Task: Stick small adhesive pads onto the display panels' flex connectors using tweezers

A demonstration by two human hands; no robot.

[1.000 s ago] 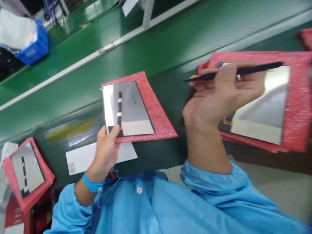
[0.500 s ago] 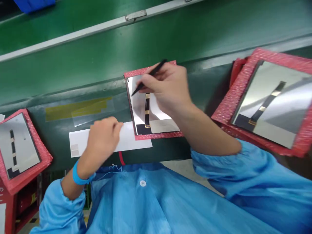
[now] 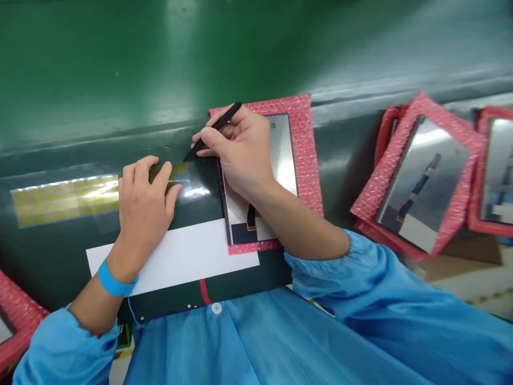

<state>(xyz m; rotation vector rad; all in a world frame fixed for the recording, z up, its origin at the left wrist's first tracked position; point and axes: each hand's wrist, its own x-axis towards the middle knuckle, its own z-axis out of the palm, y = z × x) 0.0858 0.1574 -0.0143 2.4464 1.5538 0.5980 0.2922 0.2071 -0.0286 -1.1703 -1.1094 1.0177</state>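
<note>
Head view: right hand (image 3: pixel 246 152), grip tight around slim black tool (image 3: pixel 225 118); left hand (image 3: pixel 145 200), grip apart, over yellow strip (image 3: pixel 64 203).

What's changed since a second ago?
The left hand let go of the middle panel, now lying partly over the white sheet, and moved to the yellow strips. The right hand swung left from the right-side stack; its black tool now points past the panel's left edge. Unchanged: right hand's grip on it.

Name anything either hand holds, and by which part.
Right hand: slim black pointed tool, held by its shaft behind the tip. Left hand: over the flat yellow plastic strip; any hold cannot be told.
</note>
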